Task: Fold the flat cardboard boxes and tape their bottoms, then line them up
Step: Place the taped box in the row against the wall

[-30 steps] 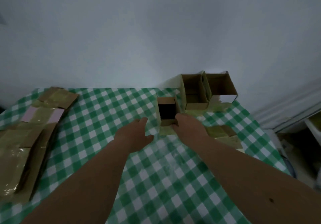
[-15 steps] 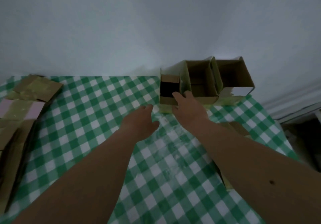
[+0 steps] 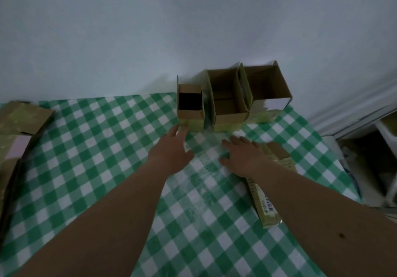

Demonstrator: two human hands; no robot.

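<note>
Lining up looks like the step in hand: the small box (image 3: 190, 110) stands by the wall beside two larger boxes (image 3: 231, 102), both hands empty, fingers loosely spread, left hand (image 3: 171, 149) nearly touching it; next, a flat box (image 3: 263, 187) under the right hand (image 3: 240, 155) on the surface needs folding

Two bare forearms, no sleeves in view, left hand (image 3: 171, 152) and right hand (image 3: 242, 156) ungloved, small dark mole on right forearm.

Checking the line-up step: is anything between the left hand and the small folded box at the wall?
Nothing visible. The left hand reaches with fingers straight, fingertips right at the base of the small box, only checked tablecloth beneath. The box already stands beside the two larger boxes.
</note>
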